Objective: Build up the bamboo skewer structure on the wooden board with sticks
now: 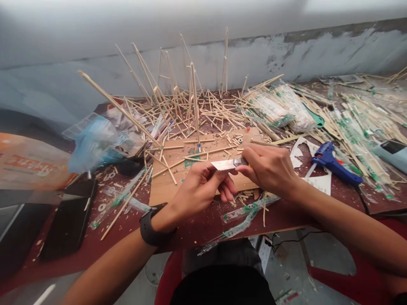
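My right hand [271,167] is closed around the handle of a utility knife [225,164], its wide blade pointing left. My left hand [202,184], with a dark band on the wrist, is closed at the blade's tip. Its thumb and forefinger pinch together there; whatever lies between them is hidden. Both hands hover over the near part of a wooden board [163,192]. Thin wooden sticks [219,150] lie crossed on that board, and a taller stick frame [194,101] rises behind it.
A blue glue gun [333,163] rests at right on cut white card [321,182]. Bagged sticks [273,106] and loose ones cover the back and right. A phone [68,224] and plastic bags [95,142] occupy the left. Torn wrappers [244,222] lie at the table's front edge.
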A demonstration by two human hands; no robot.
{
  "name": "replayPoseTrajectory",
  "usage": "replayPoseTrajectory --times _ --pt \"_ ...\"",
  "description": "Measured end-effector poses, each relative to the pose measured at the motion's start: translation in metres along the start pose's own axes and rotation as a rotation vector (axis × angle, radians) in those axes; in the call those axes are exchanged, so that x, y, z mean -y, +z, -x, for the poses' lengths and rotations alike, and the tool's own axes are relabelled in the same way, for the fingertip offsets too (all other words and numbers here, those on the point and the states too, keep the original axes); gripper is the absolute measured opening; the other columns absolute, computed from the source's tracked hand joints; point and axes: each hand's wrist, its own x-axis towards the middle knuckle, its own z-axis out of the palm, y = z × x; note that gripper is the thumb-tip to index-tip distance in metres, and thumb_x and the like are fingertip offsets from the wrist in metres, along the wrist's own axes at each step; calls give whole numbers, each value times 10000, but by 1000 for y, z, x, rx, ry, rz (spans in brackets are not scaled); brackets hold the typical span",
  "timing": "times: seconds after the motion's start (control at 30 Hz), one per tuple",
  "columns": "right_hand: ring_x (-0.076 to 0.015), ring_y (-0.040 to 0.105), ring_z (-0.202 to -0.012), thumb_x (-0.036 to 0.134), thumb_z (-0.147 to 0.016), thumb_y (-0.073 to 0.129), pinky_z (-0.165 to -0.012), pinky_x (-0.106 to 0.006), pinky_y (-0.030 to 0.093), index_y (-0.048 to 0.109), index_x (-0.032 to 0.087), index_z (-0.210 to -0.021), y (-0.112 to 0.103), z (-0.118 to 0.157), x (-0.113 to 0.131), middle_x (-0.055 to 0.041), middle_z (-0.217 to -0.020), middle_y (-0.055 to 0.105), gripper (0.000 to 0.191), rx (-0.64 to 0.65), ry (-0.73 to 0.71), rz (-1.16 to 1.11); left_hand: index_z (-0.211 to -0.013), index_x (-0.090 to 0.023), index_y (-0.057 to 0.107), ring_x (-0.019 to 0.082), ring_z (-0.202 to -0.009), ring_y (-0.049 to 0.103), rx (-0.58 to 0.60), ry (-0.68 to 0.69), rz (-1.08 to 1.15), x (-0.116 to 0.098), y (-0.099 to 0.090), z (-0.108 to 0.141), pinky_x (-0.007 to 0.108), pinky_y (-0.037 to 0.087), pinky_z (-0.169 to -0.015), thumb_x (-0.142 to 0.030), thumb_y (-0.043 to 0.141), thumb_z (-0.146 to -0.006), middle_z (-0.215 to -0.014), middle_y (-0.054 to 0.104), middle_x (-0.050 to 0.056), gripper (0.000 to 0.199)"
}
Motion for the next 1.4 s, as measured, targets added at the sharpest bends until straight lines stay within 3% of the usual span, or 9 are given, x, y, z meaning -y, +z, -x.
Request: replayPoseTrajectory --times 0.5,0.6,0.8,0.9,1.03,1.4 --pt "-156 384 -556 619 -1097 319 -564 -294 233 615 200 -709 -23 11 -14 -27 -610 536 643 -93 -85 315 -932 -131 679 92 -527 684 121 -105 140 -9 9 2 155 553 -509 -408 690 -990 -665 725 19 283" --pt "-151 403 -559 595 -1107 316 -556 -283 249 617 193 -722 -25 10 -12 -30 -630 552 632 -59 -83 255 -937 -119 680 86 -534 691 120 -101 157 -9 8 3 142 553 -515 -382 692 -991 -672 734 23 269" --pt "-121 460 -546 414 -1153 281 -534 -244 306 599 151 -814 -31 8 6 -12 -639 564 534 132 -68 -88 -856 -120 674 86 -534 685 118 -62 83 -7 2 5 144 553 -514 -405 706 -979 -676 736 38 311" --pt "-125 474 -527 399 -1152 288 -524 -254 306 591 149 -840 -32 7 13 -8 -620 567 502 153 -26 -162 -831 -118 675 79 -517 665 116 -46 35 -6 0 4 146 546 -509 -420 709 -976 -663 721 35 337" --pt "-131 498 -532 416 -1149 297 -530 -258 318 590 160 -837 -32 8 16 -10 -621 585 499 156 1 -175 -792 -113 665 63 -497 642 129 -49 -7 -6 0 4 133 534 -511 -391 701 -984 -632 702 28 340" --pt "-124 513 -540 466 -1126 399 -504 -263 280 640 166 -784 -36 19 1 -9 -652 622 515 98 4 24 -933 -116 685 81 -503 671 166 -176 127 -2 1 -2 150 557 -512 -436 760 -936 -662 742 27 329"
